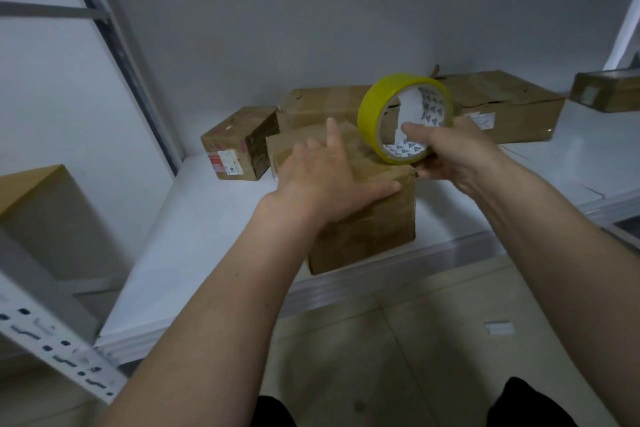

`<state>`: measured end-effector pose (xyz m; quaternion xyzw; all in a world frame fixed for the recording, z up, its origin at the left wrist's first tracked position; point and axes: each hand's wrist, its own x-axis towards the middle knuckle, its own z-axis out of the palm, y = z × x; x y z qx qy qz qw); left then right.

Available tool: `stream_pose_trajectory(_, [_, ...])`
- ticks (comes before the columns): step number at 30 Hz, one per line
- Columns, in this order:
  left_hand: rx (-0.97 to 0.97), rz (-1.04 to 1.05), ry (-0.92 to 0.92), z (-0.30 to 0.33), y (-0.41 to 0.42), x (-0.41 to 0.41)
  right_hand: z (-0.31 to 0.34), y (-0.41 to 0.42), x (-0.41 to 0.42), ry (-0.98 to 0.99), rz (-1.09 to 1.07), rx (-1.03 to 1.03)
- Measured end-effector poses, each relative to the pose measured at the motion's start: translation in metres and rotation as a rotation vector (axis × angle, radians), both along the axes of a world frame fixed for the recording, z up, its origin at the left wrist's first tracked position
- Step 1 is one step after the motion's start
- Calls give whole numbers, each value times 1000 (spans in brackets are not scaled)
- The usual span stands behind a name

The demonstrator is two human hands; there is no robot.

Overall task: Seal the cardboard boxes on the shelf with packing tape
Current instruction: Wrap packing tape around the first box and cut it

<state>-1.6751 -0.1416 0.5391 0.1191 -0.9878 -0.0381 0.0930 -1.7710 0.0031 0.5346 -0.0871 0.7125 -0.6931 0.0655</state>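
Note:
A brown cardboard box [367, 229] stands at the front edge of the white shelf [194, 229]. My left hand [325, 177] lies flat on its top, fingers straight, pressing down. My right hand [450, 156] grips a yellow roll of packing tape [370, 104] at the box's far right corner, thumb inside the white core and fingers under the roll. The roll stands on edge, tilted, its lower rim touching the box top.
A small box with a red-and-white label [239, 146] sits behind on the left. Two larger flat boxes [322, 104] [512, 107] lie along the back wall. Another box [606, 90] is at far right, one [38, 204] at far left. A metal upright [55, 347] crosses the lower left.

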Motion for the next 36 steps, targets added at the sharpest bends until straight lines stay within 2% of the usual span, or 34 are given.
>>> stream_pose_trajectory(3, [-37,19,16,-6,6,-5,-11,-5,6,-2,62,-22])
stream_pose_trajectory(9, [129,-77,53,-6,0,-3,18,0,0,68,118,136])
stream_pose_trajectory(11, [138,-72,34,-4,-1,-2,20,5,-1,22,133,68])
stream_pose_trajectory(15, [129,-58,-23,0,3,0,5,22,-5,-258,154,-194])
stream_pose_trajectory(18, [123,-57,-46,1,5,0,-3,28,-9,-340,172,-291])
stream_pose_trajectory(25, [91,-40,-76,1,4,-2,-25,33,-16,-437,174,-383])
stream_pose_trajectory(32, [62,-68,-114,1,0,-5,-44,35,-16,-474,105,-347])
stream_pose_trajectory(36, [-70,-81,-201,5,3,-13,-46,31,-9,-513,122,-348])
